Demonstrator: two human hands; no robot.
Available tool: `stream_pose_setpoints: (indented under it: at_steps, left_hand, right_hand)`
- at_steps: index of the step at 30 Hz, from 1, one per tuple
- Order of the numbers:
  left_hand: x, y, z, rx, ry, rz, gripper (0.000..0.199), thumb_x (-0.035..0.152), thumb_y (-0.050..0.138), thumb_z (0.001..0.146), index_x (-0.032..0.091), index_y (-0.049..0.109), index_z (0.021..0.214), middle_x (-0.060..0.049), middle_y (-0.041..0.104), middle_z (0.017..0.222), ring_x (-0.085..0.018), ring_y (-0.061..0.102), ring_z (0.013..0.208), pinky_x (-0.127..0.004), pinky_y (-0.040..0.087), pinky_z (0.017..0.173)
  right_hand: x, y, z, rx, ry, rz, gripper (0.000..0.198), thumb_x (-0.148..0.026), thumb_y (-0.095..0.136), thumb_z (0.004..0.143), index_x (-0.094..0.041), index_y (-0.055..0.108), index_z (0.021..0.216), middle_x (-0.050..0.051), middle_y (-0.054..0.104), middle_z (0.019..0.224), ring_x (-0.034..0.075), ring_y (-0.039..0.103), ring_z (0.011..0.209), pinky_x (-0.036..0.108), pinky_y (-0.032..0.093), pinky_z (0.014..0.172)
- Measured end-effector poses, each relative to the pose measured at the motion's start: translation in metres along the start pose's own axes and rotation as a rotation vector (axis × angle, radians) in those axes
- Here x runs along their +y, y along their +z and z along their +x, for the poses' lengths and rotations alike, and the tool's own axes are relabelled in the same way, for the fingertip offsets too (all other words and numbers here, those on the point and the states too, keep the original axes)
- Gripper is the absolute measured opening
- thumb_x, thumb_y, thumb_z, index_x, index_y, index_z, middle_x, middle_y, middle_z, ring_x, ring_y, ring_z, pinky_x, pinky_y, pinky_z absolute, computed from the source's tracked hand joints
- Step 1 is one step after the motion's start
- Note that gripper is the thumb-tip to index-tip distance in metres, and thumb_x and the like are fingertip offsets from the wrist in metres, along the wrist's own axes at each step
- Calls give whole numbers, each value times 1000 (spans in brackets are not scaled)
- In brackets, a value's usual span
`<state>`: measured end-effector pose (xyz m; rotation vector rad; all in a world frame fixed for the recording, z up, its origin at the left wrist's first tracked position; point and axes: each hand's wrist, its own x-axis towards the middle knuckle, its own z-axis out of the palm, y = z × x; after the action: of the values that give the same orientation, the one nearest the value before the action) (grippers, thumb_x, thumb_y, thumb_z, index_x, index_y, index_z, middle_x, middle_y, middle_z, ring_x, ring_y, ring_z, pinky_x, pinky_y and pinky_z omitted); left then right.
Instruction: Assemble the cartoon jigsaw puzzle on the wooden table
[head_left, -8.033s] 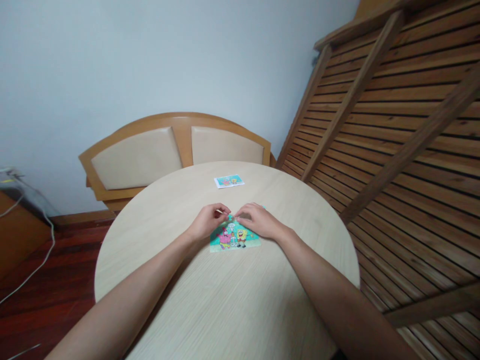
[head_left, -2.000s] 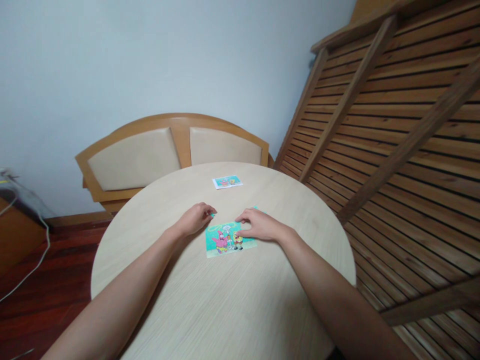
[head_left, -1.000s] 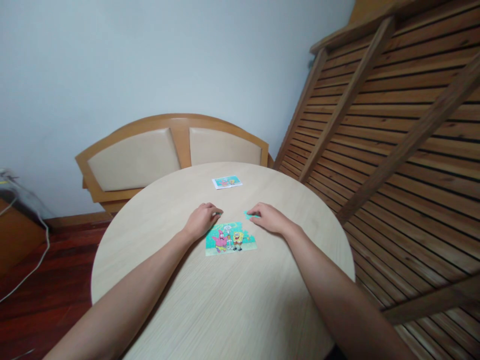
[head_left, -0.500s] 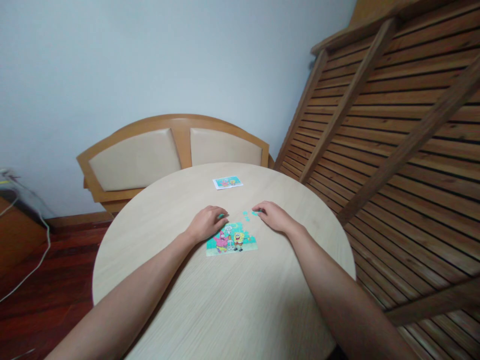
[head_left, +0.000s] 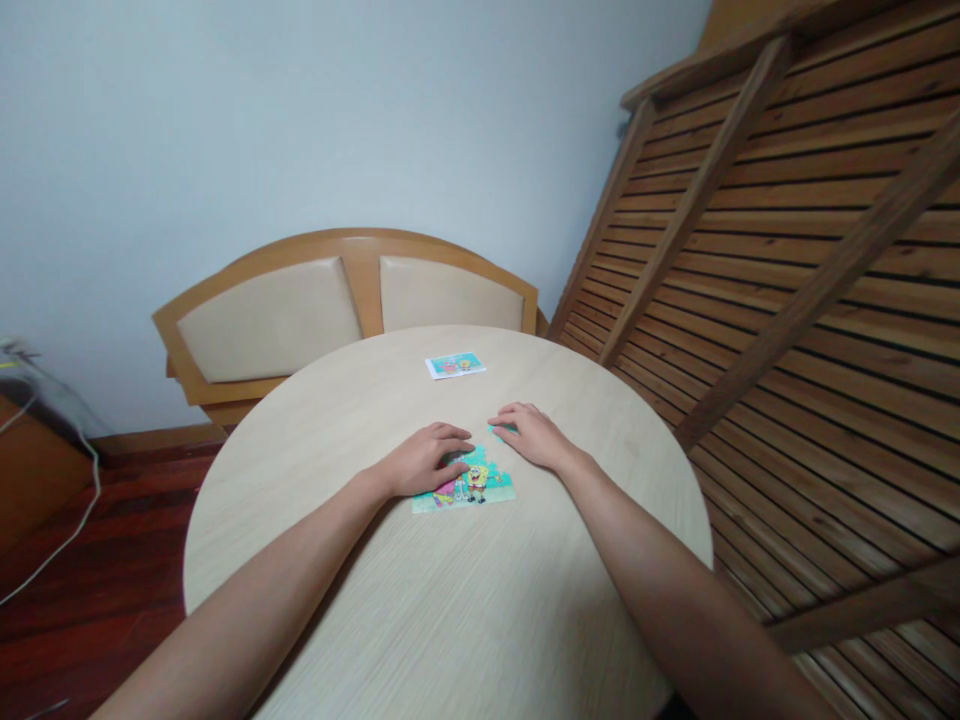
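A mostly assembled jigsaw puzzle point(head_left: 498, 490) with cartoon figures on a teal ground lies flat on the round table. My left hand point(head_left: 429, 460) rests over its left and upper part, fingers stretched out and apart, covering much of the pink figure. Just beyond the puzzle's upper right, my right hand point(head_left: 531, 434) lies low over loose teal puzzle pieces point(head_left: 498, 432), its fingers extended. Only a bit of those pieces shows between thumb and fingertips; the others are hidden beneath the hand.
A picture card point(head_left: 457, 365) with the same cartoon scene lies farther back on the pale round table point(head_left: 337, 400). Behind the table stands a padded wooden headboard point(head_left: 360, 270) by the wall. A slatted wooden frame point(head_left: 750, 280) leans at the right. A white cable point(head_left: 96, 470) hangs at left.
My left hand has moved right and nearer to me, over the puzzle, with its fingers spreading. My right hand has shifted left, now covering most of the loose pieces.
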<state>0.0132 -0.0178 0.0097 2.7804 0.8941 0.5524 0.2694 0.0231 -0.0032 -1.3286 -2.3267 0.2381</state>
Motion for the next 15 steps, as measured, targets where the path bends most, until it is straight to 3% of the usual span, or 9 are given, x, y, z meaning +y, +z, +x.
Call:
stream_pose_setpoints:
  at_steps: [7,12,15]
  left_hand:
    - [-3,0,-5,6,-1,-18,35,39,55,95,21,65,124,-13,61,131,-26,56,121,-41,43,107]
    - [-3,-2,-6,0,-6,-15,35,38,54,96,19,65,124,-14,61,130,-26,56,121,-41,44,107]
    - [-2,-2,-6,-2,-3,-16,35,38,54,96,20,64,124,-13,61,131,-26,56,122,-41,44,107]
  right_hand:
    - [35,-20,-6,2,100,130,24,-22,57,91,-17,75,107,10,73,113,22,67,103,35,49,96]
    - [48,-30,-14,-61,232,205,26,-32,66,86,-14,76,103,10,76,99,22,70,88,33,53,84]
    - [49,-27,-14,-28,199,201,33,-34,66,86,-15,74,112,11,75,107,22,69,92,34,52,87]
